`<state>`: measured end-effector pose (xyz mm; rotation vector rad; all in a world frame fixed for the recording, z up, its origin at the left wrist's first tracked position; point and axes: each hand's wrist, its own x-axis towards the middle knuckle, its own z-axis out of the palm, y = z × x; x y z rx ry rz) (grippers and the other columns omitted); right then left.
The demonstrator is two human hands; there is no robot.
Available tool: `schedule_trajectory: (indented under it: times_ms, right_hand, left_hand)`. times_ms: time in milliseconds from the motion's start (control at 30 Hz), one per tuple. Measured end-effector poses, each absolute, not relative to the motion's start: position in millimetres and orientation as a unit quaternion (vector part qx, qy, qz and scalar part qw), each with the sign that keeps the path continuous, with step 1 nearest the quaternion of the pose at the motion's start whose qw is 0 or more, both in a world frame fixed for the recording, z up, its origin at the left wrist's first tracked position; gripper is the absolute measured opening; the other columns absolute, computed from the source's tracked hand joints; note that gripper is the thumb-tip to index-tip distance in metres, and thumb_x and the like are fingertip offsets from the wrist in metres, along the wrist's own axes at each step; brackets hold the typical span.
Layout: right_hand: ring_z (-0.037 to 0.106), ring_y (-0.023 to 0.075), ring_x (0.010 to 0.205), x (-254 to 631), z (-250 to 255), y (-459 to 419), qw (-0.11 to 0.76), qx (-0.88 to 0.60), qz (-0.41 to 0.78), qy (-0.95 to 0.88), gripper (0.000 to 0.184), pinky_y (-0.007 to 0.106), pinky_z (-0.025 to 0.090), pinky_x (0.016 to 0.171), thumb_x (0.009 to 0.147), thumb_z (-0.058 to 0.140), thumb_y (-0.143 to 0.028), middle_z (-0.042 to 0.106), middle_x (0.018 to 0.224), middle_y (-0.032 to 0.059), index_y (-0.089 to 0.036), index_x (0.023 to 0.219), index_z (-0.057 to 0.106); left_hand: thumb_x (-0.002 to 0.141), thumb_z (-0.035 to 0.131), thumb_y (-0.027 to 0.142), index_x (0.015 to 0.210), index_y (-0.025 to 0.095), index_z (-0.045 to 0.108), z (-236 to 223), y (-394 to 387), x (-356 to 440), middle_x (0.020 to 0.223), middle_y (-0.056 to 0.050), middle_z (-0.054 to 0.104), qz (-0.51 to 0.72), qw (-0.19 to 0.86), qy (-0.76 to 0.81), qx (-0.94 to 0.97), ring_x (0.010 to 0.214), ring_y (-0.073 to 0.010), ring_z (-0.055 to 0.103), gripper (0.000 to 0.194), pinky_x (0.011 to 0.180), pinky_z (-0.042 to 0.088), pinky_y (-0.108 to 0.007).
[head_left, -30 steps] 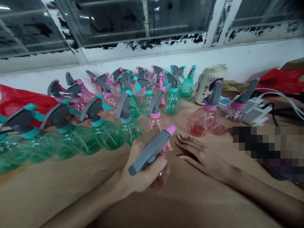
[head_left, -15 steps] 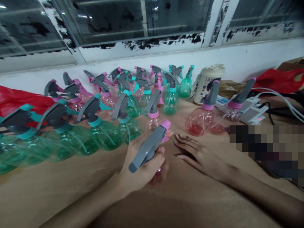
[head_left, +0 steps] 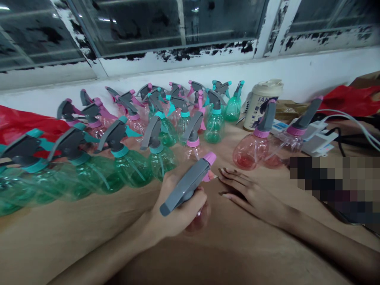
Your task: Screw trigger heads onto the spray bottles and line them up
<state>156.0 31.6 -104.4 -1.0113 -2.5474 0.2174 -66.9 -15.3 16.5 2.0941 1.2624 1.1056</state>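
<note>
My left hand (head_left: 175, 208) is wrapped round the neck of a pink spray bottle (head_left: 198, 219) with a grey trigger head (head_left: 185, 184) and a pink nozzle tip. The bottle stands on the brown table (head_left: 89, 229) in front of me. My right hand (head_left: 247, 194) lies flat on the table just to the right of the bottle, fingers stretched out, fingertips close to the nozzle. It holds nothing.
Several green spray bottles (head_left: 130, 166) and pink ones (head_left: 133, 118) crowd the table's left and back. Two pink bottles (head_left: 252, 148) stand at the right, by a cream cup (head_left: 261, 105), a white power strip (head_left: 317, 138) and cables. Red bags (head_left: 18, 124) lie at both sides.
The bottle in my left hand has shifted slightly; the nozzle rose a little and my index finger moved at the trigger. My right hand has stayed flat.
</note>
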Motion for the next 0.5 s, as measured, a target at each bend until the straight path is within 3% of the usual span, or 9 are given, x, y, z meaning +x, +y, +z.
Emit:
schedule_trajectory:
  times_ms: [500]
  right_hand:
    - [0.035, 0.0228, 0.129, 155.5, -104.0, 31.2, 0.212, -0.362, 0.087, -0.904, 0.046, 0.047, 0.034, 0.104, 0.090, 0.043, -0.037, 0.045, 0.137, 0.0076, -0.021, 0.133, 0.041]
  left_hand:
    - [0.065, 0.042, 0.014, 0.069, 0.023, 0.052, 17.8, -14.7, -67.0, 0.063, 0.003, 0.055, 0.407, 0.233, 0.459, 0.755, 0.051, -0.0122, 0.050, 0.014, 0.046, 0.044, -0.024]
